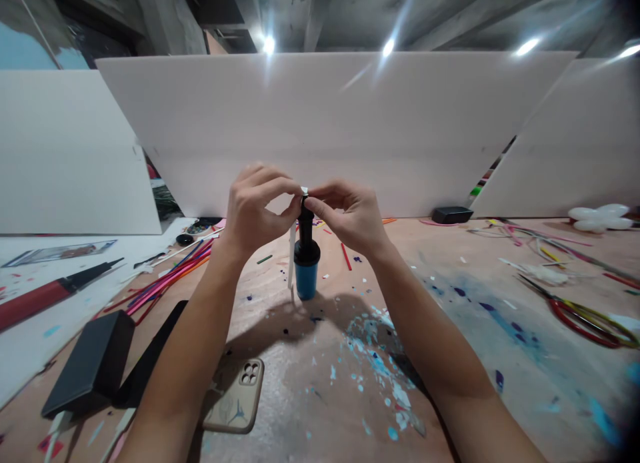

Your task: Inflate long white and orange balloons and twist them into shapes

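Note:
A hand pump with a blue barrel [306,280] and a black upper part stands upright on the table in front of me. My left hand [259,206] and my right hand [350,216] meet at its black tip, both closed in a pinch. Between the fingertips shows a small white end of what looks like a modelling balloon [291,259]. Its limp white length hangs down along the left side of the pump. The fingers partly hide the tip, so I cannot tell how far the balloon's end covers it.
Colourful uninflated balloons [173,276] lie to the left, near a black box [93,363] and a beige phone case [235,396]. Scissors [580,316] and a white inflated balloon shape [600,218] rest at the right. White panels [325,129] stand behind the paint-stained table [320,376].

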Demonstrator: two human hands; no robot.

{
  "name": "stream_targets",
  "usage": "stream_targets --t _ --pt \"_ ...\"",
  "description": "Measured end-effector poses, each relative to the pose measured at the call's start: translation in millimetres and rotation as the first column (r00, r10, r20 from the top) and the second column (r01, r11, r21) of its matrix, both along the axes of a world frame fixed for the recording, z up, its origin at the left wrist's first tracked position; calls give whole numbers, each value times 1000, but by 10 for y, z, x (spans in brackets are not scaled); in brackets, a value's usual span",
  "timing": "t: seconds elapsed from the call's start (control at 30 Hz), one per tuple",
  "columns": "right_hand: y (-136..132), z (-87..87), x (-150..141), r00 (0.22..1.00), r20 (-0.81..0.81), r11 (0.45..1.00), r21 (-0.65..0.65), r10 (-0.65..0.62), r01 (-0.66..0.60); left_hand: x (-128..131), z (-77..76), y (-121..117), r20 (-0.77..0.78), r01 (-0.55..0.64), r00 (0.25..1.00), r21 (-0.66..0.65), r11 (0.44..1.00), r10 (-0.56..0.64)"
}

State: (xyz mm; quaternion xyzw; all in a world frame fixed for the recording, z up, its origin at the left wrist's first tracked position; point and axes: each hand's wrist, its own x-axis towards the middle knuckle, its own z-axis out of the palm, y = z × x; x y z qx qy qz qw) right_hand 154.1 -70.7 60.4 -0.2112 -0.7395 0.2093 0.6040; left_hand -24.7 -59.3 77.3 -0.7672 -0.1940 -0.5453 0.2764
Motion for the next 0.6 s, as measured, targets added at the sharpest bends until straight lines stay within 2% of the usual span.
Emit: stream_targets --t 0.07,0.17,0.33,0.47,0.6 --pt "-33 12 25 994 67 991 104 -92 85 -1 9 -17 -1 35 999 3 999 -35" --pt "-63 23 76 969 126 947 272 -212 172 5 20 -44 -8 97 995 -10 995 -97" --pt "-71 34 128 938 130 856 464 -321 229 21 22 -73 -24 105 994 -72 992 -107" --pt "-95 53 118 943 88 815 532 -321 228 29 18 -91 -25 111 993 -103 988 -114" --pt "-136 71 107 939 116 812 543 -324 213 31 23 -111 -28 141 989 -123 982 -146"
